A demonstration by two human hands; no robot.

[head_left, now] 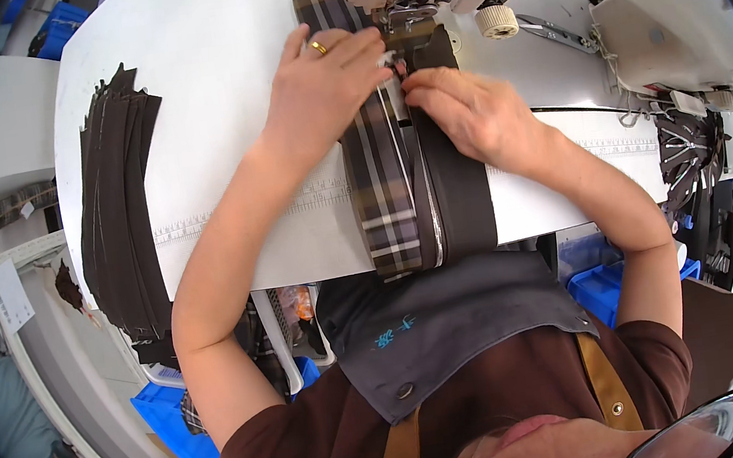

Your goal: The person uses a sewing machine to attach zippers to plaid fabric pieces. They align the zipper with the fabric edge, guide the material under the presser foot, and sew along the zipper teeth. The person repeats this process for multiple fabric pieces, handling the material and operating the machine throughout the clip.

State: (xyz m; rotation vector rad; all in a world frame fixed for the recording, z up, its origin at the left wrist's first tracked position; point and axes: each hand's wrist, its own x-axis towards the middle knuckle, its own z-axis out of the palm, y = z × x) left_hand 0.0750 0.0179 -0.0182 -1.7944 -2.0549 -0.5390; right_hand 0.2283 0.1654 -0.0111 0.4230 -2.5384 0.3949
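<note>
1. We see the left hand (317,88) at the upper centre of the frame, open and palm down, its fingers stretched over the plaid fabric (377,182); a gold ring (319,47) circles one finger.
2. We see the right hand (472,115) just to its right, fingers curled and drawn together over the dark fabric (459,185). Its fingertips meet a small item (402,68) too blurred to name, and we cannot tell whether they grip it.
3. The plaid fabric runs from the top centre down to the near edge of the white surface (203,93). The dark fabric lies along its right side, with a narrow pale-lined fold between them.
4. Above the hands, at the top centre, we find the metal presser foot (410,15) of a sewing machine (680,26), whose pale body fills the upper right; a ridged cream knob (498,22) sits near the foot.
5. At the left of the frame we see a pile of dark strips (116,205) on the surface. A printed ruler scale (317,195) crosses the surface, passing beneath the fabrics.
6. Along the lower centre we see a grey apron (459,314), with blue bins (166,423) at the lower left.
</note>
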